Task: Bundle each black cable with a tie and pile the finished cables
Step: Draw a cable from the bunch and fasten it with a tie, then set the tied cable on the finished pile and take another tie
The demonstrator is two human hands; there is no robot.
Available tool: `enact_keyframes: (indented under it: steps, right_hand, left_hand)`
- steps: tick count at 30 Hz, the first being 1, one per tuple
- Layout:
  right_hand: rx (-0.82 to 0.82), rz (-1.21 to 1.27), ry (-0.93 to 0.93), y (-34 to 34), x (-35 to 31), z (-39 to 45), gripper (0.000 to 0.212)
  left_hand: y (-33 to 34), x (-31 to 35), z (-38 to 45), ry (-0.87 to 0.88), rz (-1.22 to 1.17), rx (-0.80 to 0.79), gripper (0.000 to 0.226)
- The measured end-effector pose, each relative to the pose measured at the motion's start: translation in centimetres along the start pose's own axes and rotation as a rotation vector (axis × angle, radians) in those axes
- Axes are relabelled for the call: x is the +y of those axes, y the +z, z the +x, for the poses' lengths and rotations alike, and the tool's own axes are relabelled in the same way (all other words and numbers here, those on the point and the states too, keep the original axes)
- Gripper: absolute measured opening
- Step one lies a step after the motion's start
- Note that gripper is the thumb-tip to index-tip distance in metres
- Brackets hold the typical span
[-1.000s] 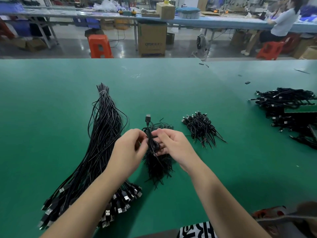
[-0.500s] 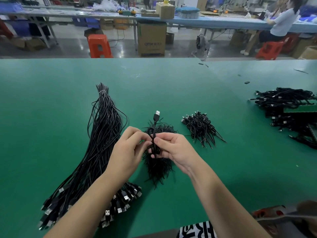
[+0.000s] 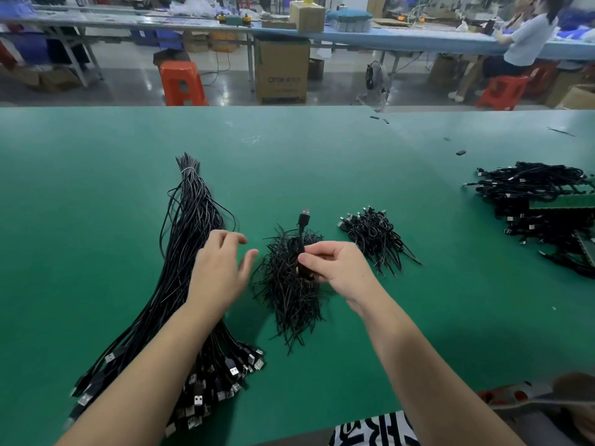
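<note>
Green tabletop [image 3: 322,162] spreading wide, matte, a few small dark scraps lying near its far edge. Beyond it, a workshop floor: orange stool [image 3: 182,82], cardboard box [image 3: 281,72], a small fan [image 3: 375,77] standing on the floor, long blue bench [image 3: 402,40] running across the back. A person [image 3: 521,43] is sitting at that bench on a red stool, back turned.

On the tabletop, a long bundle of loose cables [image 3: 180,252] is lying to the left, long axis running near to far, thin ends pointing away and USB plugs fanning toward the near edge. A heap of ties [image 3: 289,294] is sitting in the middle. A small pile of bundled cables [image 3: 373,236] is resting just right of it, plugs toward far left. A bigger pile [image 3: 541,214] is lying far right, well apart.

The right hand [image 3: 338,268] is pinching a coiled cable [image 3: 302,243] between thumb and curled fingers, above the ties. The cable is standing roughly upright, long axis near to far, its USB plug pointing away from the wearer. Whether a tie is round it, cannot tell.

The left hand [image 3: 219,268] is hovering over the loose cables, fingers spread and relaxed, holding nothing, slightly blurred, apart from the coiled cable.
</note>
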State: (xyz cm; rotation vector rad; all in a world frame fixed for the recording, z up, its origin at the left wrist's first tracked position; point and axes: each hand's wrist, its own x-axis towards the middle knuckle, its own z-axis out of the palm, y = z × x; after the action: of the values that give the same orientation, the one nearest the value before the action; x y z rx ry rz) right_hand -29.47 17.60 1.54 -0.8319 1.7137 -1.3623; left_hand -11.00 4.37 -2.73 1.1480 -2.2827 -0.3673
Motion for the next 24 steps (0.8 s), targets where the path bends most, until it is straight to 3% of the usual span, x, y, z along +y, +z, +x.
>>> enact_keyframes:
  steps: [3, 8, 17, 24]
  right_hand:
    - [0.152, -0.453, -0.084, -1.7, -0.2, 1.4, 0.015]
    - [0.381, -0.867, -0.092, -6.0, -1.2, 5.4, 0.016]
    - [0.42, -1.164, 0.101, -11.6, -1.2, 13.1, 0.021]
    - [0.37, -1.192, 0.174, -12.6, 1.2, 14.3, 0.035]
  left_hand:
    - [1.8, -3.4, 0.9, -0.051, 0.376, -0.086, 0.048]
    - [4.1, -6.7, -0.3, -0.117, 0.435, -0.231, 0.058]
    - [4.7, -7.1, -0.9, -0.105, 0.44, -0.172, 0.05]
    - [4.9, -7.2, -1.0, -0.124, 0.385, -0.132, 0.041]
